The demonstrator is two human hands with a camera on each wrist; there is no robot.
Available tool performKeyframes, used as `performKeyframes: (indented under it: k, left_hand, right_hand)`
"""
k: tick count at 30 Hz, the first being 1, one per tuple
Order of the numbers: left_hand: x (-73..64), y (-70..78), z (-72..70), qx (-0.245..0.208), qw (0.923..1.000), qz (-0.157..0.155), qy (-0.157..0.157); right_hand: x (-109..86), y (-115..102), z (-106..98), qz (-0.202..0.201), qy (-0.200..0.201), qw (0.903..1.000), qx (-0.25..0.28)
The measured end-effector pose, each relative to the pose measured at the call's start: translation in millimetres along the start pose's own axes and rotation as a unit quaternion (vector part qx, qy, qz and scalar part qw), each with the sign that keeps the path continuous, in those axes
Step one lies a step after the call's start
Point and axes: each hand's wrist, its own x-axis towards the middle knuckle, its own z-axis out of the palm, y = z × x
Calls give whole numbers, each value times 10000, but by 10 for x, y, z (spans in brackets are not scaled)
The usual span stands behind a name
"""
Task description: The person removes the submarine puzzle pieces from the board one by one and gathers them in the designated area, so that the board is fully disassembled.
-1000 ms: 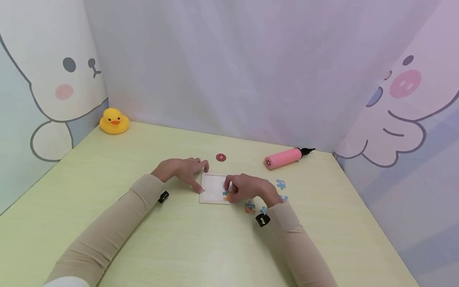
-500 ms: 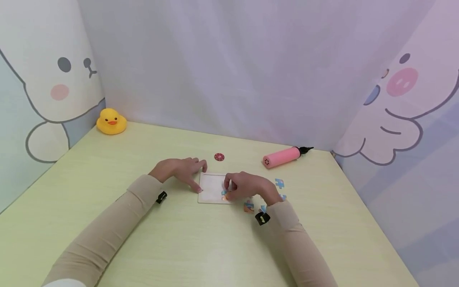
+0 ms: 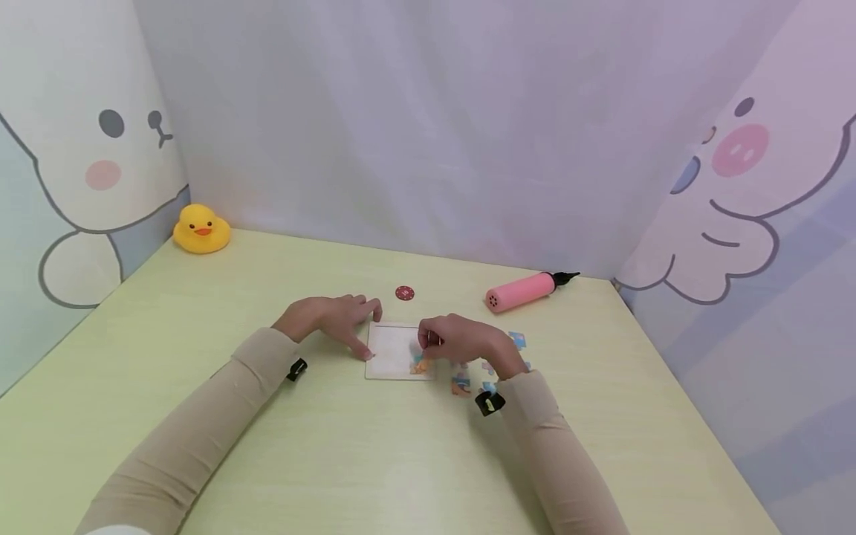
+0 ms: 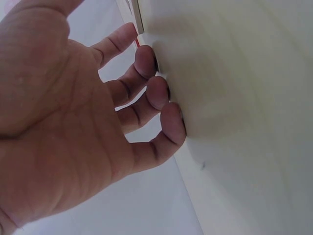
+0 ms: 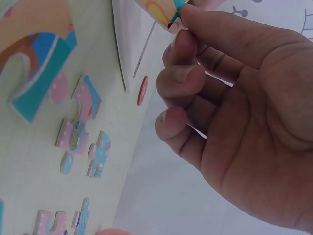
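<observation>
In the head view, my left hand (image 3: 344,319) is at the left side of a white puzzle board (image 3: 391,353). Its thumb touches the board's left edge, with the index finger by the far left corner. The left wrist view shows the fingers (image 4: 171,122) loosely bent, their tips on the tabletop. Over the board's right part, my right hand (image 3: 461,338) pinches an orange and teal puzzle piece (image 3: 420,365) between thumb and fingertips. That puzzle piece (image 5: 164,7) is partly cut off in the right wrist view, so its contact with the board is unclear.
Several loose puzzle pieces (image 3: 461,386) lie right of the board, partly under the right wrist. Behind it is a red poker chip (image 3: 404,293). A pink hand pump (image 3: 521,292) lies at the back right, and a yellow rubber duck (image 3: 201,229) sits at the far left corner.
My right hand has risen slightly away from me, baring more of the orange puzzle piece. My left hand keeps its place on the board. The whole view has shifted a little.
</observation>
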Motion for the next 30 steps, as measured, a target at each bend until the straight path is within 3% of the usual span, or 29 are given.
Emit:
performKeyframes:
  k: [16,30]
  left_hand:
    - [10,-8,101,2,10000,76,58]
    - [-12,-43,45,21,9998,192,106]
  right_hand:
    - [-207,148,-95,-209,256,9994,55]
    - [-583,450,-196,83,350,9990,269]
